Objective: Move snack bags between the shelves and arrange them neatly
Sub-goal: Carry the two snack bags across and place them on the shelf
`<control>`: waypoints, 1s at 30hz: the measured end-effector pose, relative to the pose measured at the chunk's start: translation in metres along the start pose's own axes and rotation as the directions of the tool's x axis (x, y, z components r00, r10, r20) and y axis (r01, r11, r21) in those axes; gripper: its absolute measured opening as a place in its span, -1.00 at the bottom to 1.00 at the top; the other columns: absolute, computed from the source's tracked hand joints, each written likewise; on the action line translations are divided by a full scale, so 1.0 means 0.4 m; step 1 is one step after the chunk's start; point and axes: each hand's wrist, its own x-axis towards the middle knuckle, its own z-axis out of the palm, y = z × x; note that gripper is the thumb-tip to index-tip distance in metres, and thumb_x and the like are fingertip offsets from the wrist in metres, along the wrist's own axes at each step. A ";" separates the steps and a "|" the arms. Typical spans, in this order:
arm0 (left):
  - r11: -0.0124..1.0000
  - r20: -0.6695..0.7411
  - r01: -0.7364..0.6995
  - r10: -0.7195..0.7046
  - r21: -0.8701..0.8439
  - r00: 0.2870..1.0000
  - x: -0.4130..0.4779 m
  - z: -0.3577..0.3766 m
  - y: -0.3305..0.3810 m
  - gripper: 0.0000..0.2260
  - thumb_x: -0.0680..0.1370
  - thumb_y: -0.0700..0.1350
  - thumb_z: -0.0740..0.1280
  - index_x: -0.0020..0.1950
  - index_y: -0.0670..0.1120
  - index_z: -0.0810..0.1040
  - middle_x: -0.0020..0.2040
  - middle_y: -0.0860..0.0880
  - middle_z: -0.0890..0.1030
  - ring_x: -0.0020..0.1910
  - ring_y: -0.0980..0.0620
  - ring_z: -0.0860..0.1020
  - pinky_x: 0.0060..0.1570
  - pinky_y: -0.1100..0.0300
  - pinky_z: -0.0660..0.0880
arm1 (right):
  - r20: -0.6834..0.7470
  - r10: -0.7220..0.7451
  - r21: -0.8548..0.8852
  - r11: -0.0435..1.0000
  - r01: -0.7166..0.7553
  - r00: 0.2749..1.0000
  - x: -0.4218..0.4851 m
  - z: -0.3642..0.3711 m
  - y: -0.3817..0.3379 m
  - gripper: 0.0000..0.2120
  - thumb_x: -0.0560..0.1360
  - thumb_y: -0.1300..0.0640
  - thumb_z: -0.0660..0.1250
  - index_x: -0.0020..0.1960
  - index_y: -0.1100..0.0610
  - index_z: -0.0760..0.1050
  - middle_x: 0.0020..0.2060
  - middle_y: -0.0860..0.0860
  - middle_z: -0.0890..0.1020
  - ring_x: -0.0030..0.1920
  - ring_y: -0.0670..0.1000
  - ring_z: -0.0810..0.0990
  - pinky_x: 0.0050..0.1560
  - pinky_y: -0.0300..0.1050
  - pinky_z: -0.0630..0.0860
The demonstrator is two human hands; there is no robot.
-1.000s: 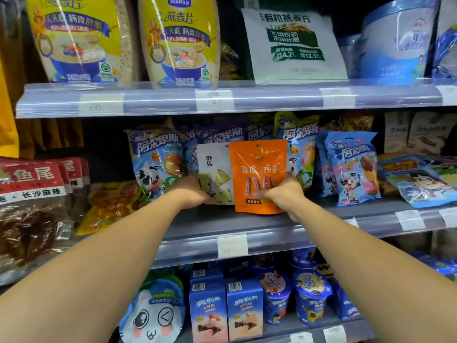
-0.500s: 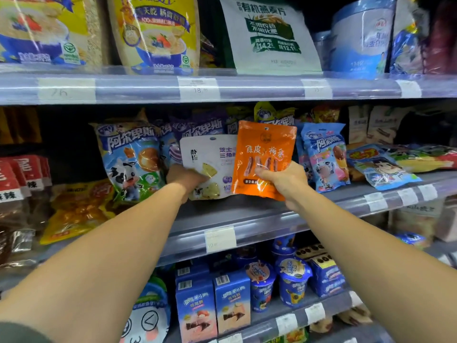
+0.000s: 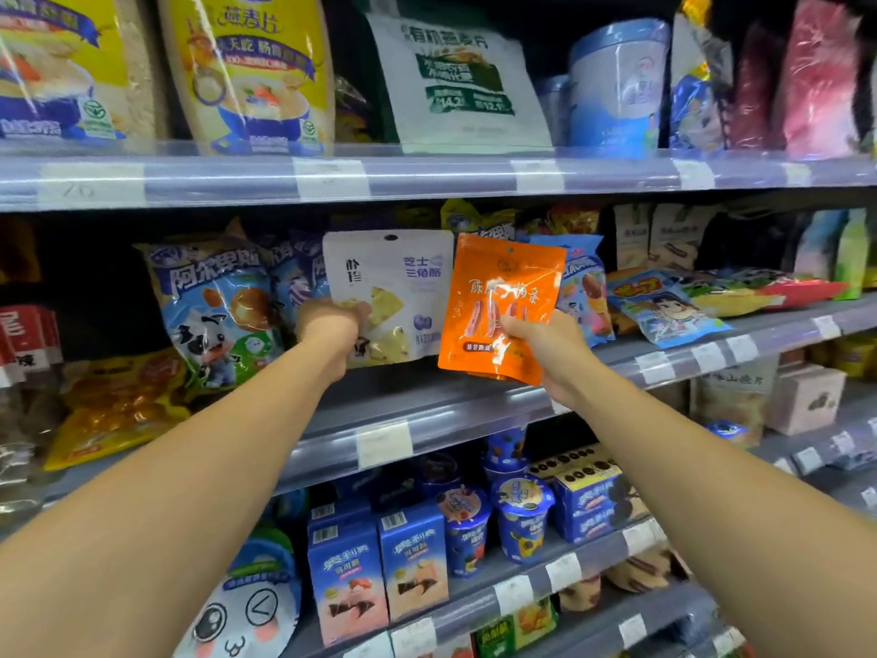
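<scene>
My left hand [image 3: 332, 327] grips the lower left corner of a white snack bag [image 3: 403, 277] with pale chips printed on it. My right hand [image 3: 545, 346] pinches the lower right part of an orange snack bag [image 3: 498, 282]. Both bags are upright, side by side, lifted just above the middle shelf [image 3: 427, 410] in front of blue candy bags [image 3: 213, 301]. The orange bag tilts slightly to the right and overlaps the white bag's right edge.
The top shelf [image 3: 427, 175] carries yellow oat bags [image 3: 256, 64], a white and green bag [image 3: 455, 83] and a blue tub [image 3: 617, 83]. Flat blue packets [image 3: 664, 308] lie on the middle shelf's right. Blue boxes [image 3: 379, 567] and cups [image 3: 522, 515] fill the lower shelf.
Both hands have lifted their bags off the middle shelf, and the two bags now stand higher and a little nearer. The view has swung towards the right.
</scene>
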 end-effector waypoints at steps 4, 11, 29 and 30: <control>0.995 0.034 -0.048 0.051 -0.082 0.998 -0.081 0.025 0.020 -0.75 0.52 -0.20 0.41 0.18 -0.12 0.52 0.05 -0.04 0.58 0.00 -0.03 0.54 -0.03 0.16 0.45 | -0.045 -0.023 0.024 0.999 0.025 0.999 -0.057 -0.115 -0.027 -0.79 0.47 0.22 0.41 0.08 0.05 0.55 -0.01 0.06 0.69 -0.02 0.11 0.67 -0.01 0.10 0.62; 0.994 0.178 -0.059 0.074 -0.088 0.981 -0.284 0.157 0.027 -0.91 0.53 -0.17 0.36 0.02 -0.13 0.59 -0.02 -0.12 0.64 -0.11 -0.04 0.56 -0.15 0.13 0.47 | -0.013 -0.054 -0.007 0.999 0.054 0.998 -0.204 -0.426 -0.067 -0.77 0.51 0.18 0.39 0.17 0.05 0.56 0.07 0.06 0.70 0.08 0.12 0.67 0.14 0.23 0.55; 0.975 0.573 0.196 -0.102 -0.103 0.813 -1.015 0.687 0.003 -0.85 0.60 -0.16 0.25 0.08 -0.07 0.60 -0.06 -0.14 0.68 -0.11 -0.18 0.66 -0.09 -0.19 0.61 | -0.502 0.073 -0.096 0.985 -0.140 0.861 -0.655 -1.219 -0.072 -0.78 0.60 0.13 0.22 0.06 0.24 0.56 -0.08 0.19 0.71 -0.06 0.23 0.69 0.03 0.30 0.59; 0.975 0.580 0.204 -0.117 -0.088 0.806 -1.045 0.705 -0.005 -0.86 0.60 -0.16 0.25 0.06 -0.08 0.59 -0.07 -0.14 0.68 -0.11 -0.20 0.66 -0.10 -0.22 0.61 | -0.519 0.078 -0.097 0.984 -0.150 0.851 -0.674 -1.249 -0.067 -0.79 0.61 0.14 0.21 0.05 0.22 0.57 -0.10 0.16 0.72 -0.08 0.21 0.70 0.01 0.27 0.61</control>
